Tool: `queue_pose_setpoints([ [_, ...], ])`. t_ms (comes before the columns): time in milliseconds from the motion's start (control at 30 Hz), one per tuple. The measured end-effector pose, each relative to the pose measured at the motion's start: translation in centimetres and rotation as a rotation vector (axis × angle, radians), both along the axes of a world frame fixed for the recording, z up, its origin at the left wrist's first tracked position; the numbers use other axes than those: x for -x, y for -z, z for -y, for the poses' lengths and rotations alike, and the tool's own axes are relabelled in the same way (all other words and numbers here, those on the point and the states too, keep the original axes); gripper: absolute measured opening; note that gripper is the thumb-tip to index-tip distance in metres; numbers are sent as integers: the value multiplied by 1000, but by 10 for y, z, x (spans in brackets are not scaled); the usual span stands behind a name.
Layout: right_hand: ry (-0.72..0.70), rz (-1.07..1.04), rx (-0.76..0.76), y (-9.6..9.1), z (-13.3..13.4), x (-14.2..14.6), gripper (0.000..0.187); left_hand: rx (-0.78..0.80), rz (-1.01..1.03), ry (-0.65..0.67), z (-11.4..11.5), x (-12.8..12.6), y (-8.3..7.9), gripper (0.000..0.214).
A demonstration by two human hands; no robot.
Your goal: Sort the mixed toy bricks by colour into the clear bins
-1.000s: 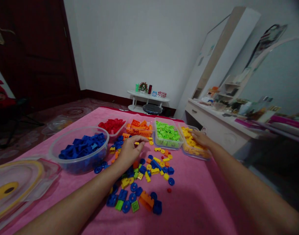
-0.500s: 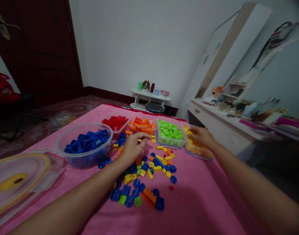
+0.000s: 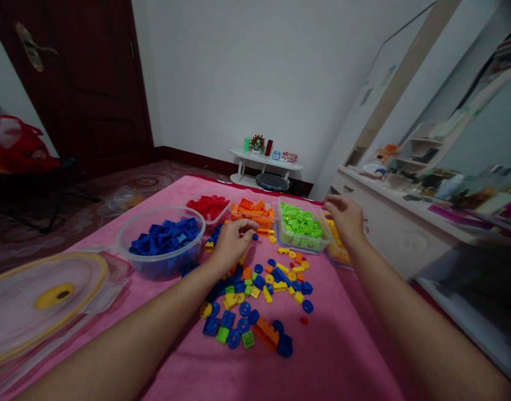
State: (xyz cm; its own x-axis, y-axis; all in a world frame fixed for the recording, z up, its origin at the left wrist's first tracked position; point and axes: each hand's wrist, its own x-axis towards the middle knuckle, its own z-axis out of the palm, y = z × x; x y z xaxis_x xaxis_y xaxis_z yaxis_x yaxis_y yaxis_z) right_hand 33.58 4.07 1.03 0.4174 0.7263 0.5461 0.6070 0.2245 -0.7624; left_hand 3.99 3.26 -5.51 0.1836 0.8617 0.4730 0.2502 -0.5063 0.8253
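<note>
My left hand (image 3: 233,243) rests on the pink cloth (image 3: 342,356) at the far edge of a loose pile of mixed bricks (image 3: 259,295). Its fingers are curled together just in front of the orange-brick tub (image 3: 259,224); what they pinch is hidden. My right hand (image 3: 342,218) hovers above the yellow-brick tub (image 3: 336,255), beside the green-brick tub (image 3: 299,245), fingers loosely apart and nothing in them. A round bowl of blue bricks (image 3: 125,236) stands left of my left hand, with a red-brick tub (image 3: 215,216) behind it.
A clear lid with a yellow centre (image 3: 42,301) lies at the near left. A white dresser (image 3: 389,228) with clutter runs along the right edge of the table. A small white stand (image 3: 266,164) and a dark door (image 3: 92,83) are at the back.
My right hand has lifted out of the yellow-brick tub and now hangs above it. My left hand stays by the orange tub. The view has shifted a little.
</note>
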Motion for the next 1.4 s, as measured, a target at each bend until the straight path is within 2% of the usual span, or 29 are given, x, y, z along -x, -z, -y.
queue_pose_setpoints([
  [67,-170,-16,39,1,10,39,31,-15,-17,-26,-7,4,4,23],
  [167,-325,225,195,6,22,85,18,-56,-171,-58,-13,11,8,29],
  [267,-314,575,354,18,29,114,27,-173,-427,7,-13,15,11,38],
  [367,-206,820,494,33,35,131,34,-287,-640,131,-10,14,12,36],
  [500,-110,997,605,46,41,141,33,-345,-818,217,-4,10,8,28],
  [700,-54,935,602,33,35,140,32,-174,-738,62,0,10,1,34],
  [867,-51,972,669,32,23,143,40,-287,-683,-44,-4,11,8,36],
  [933,-61,976,686,35,20,145,36,-305,-717,-20,-4,11,9,41],
  [1000,-32,967,677,36,19,148,30,-270,-774,35,-2,10,8,34],
  [1067,6,955,640,35,17,150,31,-206,-781,5,1,11,3,31],
  [1167,-63,959,572,36,11,153,31,-127,-707,-130,6,12,-7,34],
  [1233,-142,970,553,40,7,155,33,-95,-694,-158,9,12,-11,33],
  [1400,-188,963,566,51,2,158,36,-93,-674,-222,7,10,-3,31],
])
